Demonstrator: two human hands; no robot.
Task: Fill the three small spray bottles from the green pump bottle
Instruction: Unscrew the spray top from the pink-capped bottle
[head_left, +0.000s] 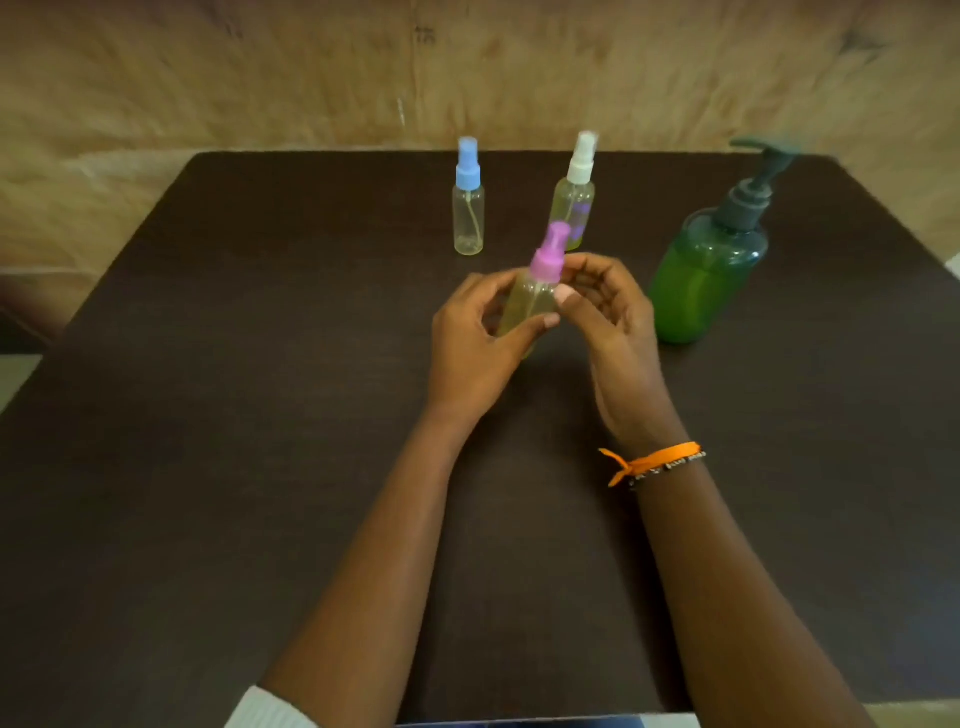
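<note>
My left hand (475, 345) grips a small spray bottle with a pink cap (530, 301), tilted and filled with yellowish liquid. My right hand (608, 317) is beside it, thumb and fingers curled at the bottle just under the pink cap. Behind them stand a blue-capped spray bottle (468, 208), nearly without liquid, and a white-capped spray bottle (574, 200) holding yellowish liquid. The green pump bottle (706, 270) with its dark pump head stands upright to the right of my hands.
Everything stands on a dark brown table (260, 415). A tan wall (311, 78) rises behind its far edge. An orange thread band (652, 460) is tied round my right wrist.
</note>
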